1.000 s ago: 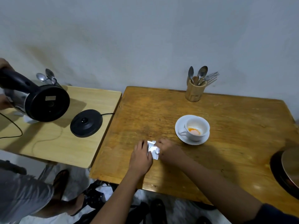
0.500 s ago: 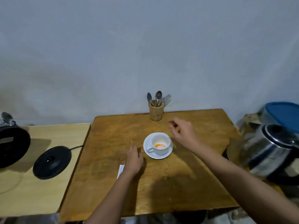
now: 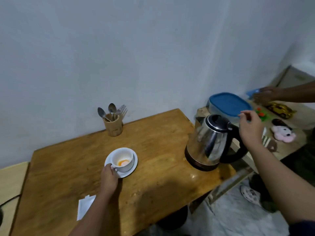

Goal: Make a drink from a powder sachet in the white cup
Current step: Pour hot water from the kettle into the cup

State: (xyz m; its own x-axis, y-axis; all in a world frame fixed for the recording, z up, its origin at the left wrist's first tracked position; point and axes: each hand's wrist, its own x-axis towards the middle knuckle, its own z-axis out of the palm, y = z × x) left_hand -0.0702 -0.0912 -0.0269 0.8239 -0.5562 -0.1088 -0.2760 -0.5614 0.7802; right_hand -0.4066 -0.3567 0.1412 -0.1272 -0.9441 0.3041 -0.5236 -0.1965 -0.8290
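Cup (image 3: pixel 123 160) position: on its saucer (image 3: pixel 133 168), near the middle of the table (image 3: pixel 68 171), handle toward the near-left edge. Its mouth faces up, tipped slightly toward the camera by the wide lens or by the grip; which one cannot be told. Orange powder (image 3: pixel 123 162) lies in the bottom, with no liquid visible.

Left hand (image 3: pixel 109 178): fingers closed around the cup handle and the near saucer rim. This hold most likely steadies the cup against sliding on the saucer when water is poured in.

Right hand (image 3: pixel 250 126): fingers spread and loosely curled, just above the top of the kettle handle, not yet gripping it. Contact with the handle cannot be confirmed.

Kettle (image 3: pixel 211 142): upright on the right end of the table, well apart from the cup. Long axis vertical. The spout points left and away from the camera; the black handle points right, toward the reaching hand. This layout suits a right-hand lift and a pour leftward into the cup.

Sachet (image 3: pixel 84 206): flat at the near-left table edge, partly under the left forearm, long axis running roughly toward the cup. With powder in the cup, it is judged to be emptied and set aside.

Step in hand, as a judgement: taking the kettle to add water. Stirring is not yet done; spoons stand in the holder (image 3: pixel 113 125) at the far edge.
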